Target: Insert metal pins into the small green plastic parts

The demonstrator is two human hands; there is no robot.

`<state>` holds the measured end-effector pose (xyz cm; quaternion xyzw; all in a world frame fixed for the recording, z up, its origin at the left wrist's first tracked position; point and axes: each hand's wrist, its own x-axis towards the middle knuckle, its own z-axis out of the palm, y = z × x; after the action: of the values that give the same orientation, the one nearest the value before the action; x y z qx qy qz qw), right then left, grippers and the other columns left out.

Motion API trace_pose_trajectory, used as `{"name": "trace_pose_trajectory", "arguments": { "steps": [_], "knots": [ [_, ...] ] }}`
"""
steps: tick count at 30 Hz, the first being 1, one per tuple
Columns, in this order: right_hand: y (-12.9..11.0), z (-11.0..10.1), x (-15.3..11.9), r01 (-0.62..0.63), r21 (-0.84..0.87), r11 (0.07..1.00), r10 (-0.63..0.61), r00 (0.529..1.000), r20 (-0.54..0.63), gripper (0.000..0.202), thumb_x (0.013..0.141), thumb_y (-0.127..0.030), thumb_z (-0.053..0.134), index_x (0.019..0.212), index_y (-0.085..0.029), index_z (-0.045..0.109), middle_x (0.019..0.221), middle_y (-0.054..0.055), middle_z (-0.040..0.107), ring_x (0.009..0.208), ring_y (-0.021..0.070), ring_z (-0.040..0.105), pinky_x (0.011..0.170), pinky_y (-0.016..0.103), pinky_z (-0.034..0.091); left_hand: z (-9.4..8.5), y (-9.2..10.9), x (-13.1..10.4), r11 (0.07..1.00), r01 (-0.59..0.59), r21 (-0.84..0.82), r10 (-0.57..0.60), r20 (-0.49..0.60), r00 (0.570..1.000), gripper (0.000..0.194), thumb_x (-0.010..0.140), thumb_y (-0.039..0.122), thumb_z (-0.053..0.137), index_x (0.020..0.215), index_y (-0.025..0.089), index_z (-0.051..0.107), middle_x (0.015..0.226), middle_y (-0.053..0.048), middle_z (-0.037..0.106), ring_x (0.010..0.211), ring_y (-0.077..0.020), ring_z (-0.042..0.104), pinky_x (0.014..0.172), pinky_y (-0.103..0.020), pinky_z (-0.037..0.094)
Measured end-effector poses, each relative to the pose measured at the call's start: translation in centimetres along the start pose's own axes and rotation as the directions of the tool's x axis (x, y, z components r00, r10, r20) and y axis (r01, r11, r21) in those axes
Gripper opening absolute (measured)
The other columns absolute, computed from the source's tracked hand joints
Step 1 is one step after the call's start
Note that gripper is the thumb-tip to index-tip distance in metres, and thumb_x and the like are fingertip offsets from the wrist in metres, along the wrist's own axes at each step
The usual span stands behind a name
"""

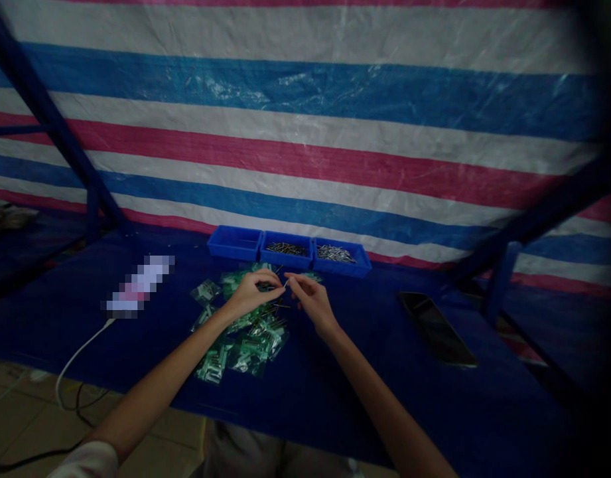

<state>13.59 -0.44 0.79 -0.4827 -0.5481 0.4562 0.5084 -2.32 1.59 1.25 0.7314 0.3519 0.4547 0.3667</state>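
Note:
My left hand (255, 292) and my right hand (311, 300) meet above the table, thumbs and forefingers pinched. Between their fingertips is a small, thin, pale piece (286, 283), too small to make out its kind. Beneath and around my left hand lies a heap of small clear plastic bags (248, 352) with green in them and thin pieces inside. Several thin loose pin-like pieces (280, 305) show beside the fingers, on top of the heap.
Three joined blue bins stand behind: the left bin (235, 252) holds little, the middle has dark thin pieces (286, 249), the right silver ones (335, 253). A black phone (437, 328) lies right. A cabled, blurred-out device (138, 285) lies left on the blue table (345, 398).

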Motion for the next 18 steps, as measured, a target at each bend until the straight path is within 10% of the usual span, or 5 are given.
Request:
{"name": "trace_pose_trajectory", "arguments": {
  "steps": [8,18],
  "knots": [
    [1.03,-0.28,0.16,0.075,-0.112,0.991,-0.074,0.997,0.014,0.024,0.065,-0.04,0.065,0.076,-0.02,0.07,0.072,0.003,0.068,0.064,0.0171,0.061,0.059,0.028,0.047,-0.26,-0.44,0.11,0.998,0.026,0.052,-0.026,-0.01,1.0,0.012,0.069,0.026,0.062,0.07,0.014,0.064,0.075,-0.004,0.061,0.07,-0.0142,0.056,0.064,-0.026,0.043],
    [0.14,0.03,-0.41,-0.011,-0.078,0.997,0.02,0.993,0.116,0.029,0.066,-0.045,0.062,0.076,-0.018,0.069,0.063,0.001,0.062,0.046,0.0092,0.048,0.037,0.019,0.036,-0.59,-0.23,0.23,0.996,-0.009,0.084,0.016,-0.078,0.997,0.016,0.071,0.03,0.062,0.07,0.014,0.064,0.074,-0.005,0.061,0.071,-0.015,0.056,0.065,-0.027,0.044]
  ]
}}
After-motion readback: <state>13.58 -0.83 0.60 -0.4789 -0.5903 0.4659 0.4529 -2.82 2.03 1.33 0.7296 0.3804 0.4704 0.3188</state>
